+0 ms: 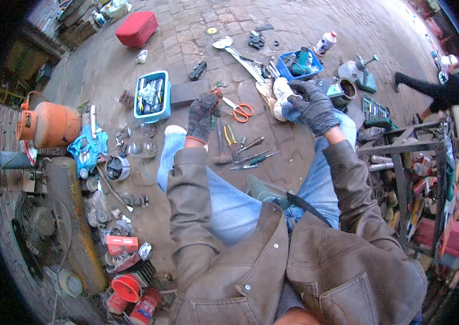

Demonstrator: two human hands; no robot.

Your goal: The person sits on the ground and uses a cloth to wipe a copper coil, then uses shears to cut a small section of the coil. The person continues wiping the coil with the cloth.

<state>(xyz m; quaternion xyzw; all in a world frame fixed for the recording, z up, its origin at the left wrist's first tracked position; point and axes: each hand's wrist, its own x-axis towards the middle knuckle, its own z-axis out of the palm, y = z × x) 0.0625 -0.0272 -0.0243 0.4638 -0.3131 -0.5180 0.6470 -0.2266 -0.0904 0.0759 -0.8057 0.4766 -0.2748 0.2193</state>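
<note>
My left hand (202,115), in a dark grey knit glove, grips a small reddish-brown, copper-coloured piece (216,101); the fingers hide part of it. Just right of it lie scissors with orange handles (243,113). Below on the paving are a hammer (223,157), yellow-and-green-handled pliers (229,135) and several screwdrivers (258,159). My right hand (316,106), in a dark glove, is over my right lower leg beside the white shoe (282,95). Its thumb and fingers are apart, with nothing visible between them.
A light-blue bin (167,109) of parts stands left, near an orange gas cylinder (57,124). Ahead right are a blue basket (319,69) with a green power tool and a white bottle (325,42). A metal frame (400,142) and another person's leg (420,86) are at right.
</note>
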